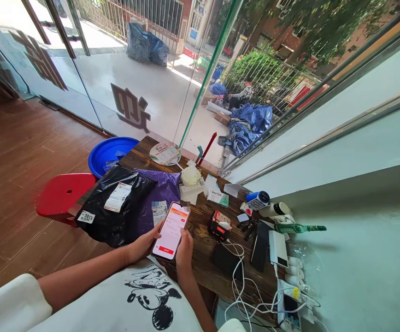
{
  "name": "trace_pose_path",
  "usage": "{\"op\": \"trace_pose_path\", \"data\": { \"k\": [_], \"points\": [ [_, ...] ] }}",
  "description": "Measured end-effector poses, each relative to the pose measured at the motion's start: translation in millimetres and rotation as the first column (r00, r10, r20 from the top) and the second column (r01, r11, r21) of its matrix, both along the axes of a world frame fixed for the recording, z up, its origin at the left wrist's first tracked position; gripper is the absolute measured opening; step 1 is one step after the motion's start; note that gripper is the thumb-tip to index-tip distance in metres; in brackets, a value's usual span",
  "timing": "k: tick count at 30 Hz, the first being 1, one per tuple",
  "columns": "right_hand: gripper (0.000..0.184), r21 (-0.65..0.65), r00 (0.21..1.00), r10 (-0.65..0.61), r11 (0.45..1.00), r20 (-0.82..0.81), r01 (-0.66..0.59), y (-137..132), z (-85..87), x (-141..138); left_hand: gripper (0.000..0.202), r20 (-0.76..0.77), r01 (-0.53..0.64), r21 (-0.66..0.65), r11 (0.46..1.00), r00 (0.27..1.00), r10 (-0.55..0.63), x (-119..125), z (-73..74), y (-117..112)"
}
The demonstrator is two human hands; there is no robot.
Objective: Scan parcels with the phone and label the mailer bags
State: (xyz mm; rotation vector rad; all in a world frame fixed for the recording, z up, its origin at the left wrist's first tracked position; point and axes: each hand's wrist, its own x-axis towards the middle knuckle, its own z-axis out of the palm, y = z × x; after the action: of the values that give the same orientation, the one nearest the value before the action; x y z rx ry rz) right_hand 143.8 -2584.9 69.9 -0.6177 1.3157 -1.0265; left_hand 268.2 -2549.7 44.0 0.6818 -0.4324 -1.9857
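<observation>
A smartphone [170, 233] with a lit white screen and a red button near its bottom is held upright between my two hands. My left hand [145, 243] grips its left edge, the thumb lying on the screen's side. On the opposite edge, my right hand [185, 249] is closed around the phone with its thumb by the screen. Just beyond the phone lie a black plastic parcel [98, 226] with white labels and a purple plastic parcel [161, 186] with a printed label. The fingers behind the phone are hidden.
The dark wooden table [138, 154] also carries a round fan [165, 153], a small black-and-red device [220, 225], a white power bank [278, 249] and tangled white cables [243, 295]. A red stool [65, 193] and blue tub [98, 154] stand left. Outside the glass, a person [243, 94] sits near blue bags.
</observation>
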Motion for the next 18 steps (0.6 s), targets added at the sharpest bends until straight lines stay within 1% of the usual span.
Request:
{"op": "trace_pose_path", "data": {
  "k": [3,5,7,9,12,14,16,18],
  "points": [
    [0.033,0.000,1.000,0.014,1.000,0.002,-0.014,-0.7,1.7,-0.2,0.089,-0.011,0.009,0.004,1.000,1.000,-0.009,1.2,3.8,0.5],
    [0.033,-0.005,1.000,0.029,1.000,-0.002,-0.029,-0.6,1.8,-0.5,0.089,-0.014,0.012,0.001,1.000,1.000,-0.012,1.0,0.3,0.7],
    [0.033,-0.012,0.999,0.039,0.999,-0.020,-0.039,-0.1,-0.1,-1.5,0.089,-0.016,0.021,-0.002,1.000,1.000,-0.021,-1.1,-8.5,0.5],
    [0.032,-0.023,0.998,0.046,0.999,-0.042,-0.047,0.3,-4.4,-3.7,0.091,-0.038,0.015,-0.020,1.000,0.999,-0.016,-6.2,-22.6,-0.4],
    [0.032,-0.036,0.997,0.042,0.998,-0.061,-0.044,0.5,-13.4,-9.9,0.100,-0.090,-0.044,-0.085,0.995,0.995,0.036,-18.3,-46.8,-3.3],
    [0.033,-0.033,0.997,0.032,0.999,-0.064,-0.035,0.5,-18.3,-14.9,0.103,-0.087,-0.061,-0.118,0.991,0.995,0.051,-26.0,-58.6,-5.6],
    [0.034,-0.013,0.997,0.030,0.999,-0.070,-0.031,0.8,-20.3,-19.3,0.103,-0.061,-0.051,-0.133,0.990,0.997,0.043,-30.9,-64.1,-7.0],
    [0.035,0.007,0.996,0.034,0.999,-0.077,-0.034,1.4,-19.6,-22.4,0.101,-0.052,-0.041,-0.150,0.988,0.998,0.033,-32.9,-64.2,-7.5]
  ]
}}
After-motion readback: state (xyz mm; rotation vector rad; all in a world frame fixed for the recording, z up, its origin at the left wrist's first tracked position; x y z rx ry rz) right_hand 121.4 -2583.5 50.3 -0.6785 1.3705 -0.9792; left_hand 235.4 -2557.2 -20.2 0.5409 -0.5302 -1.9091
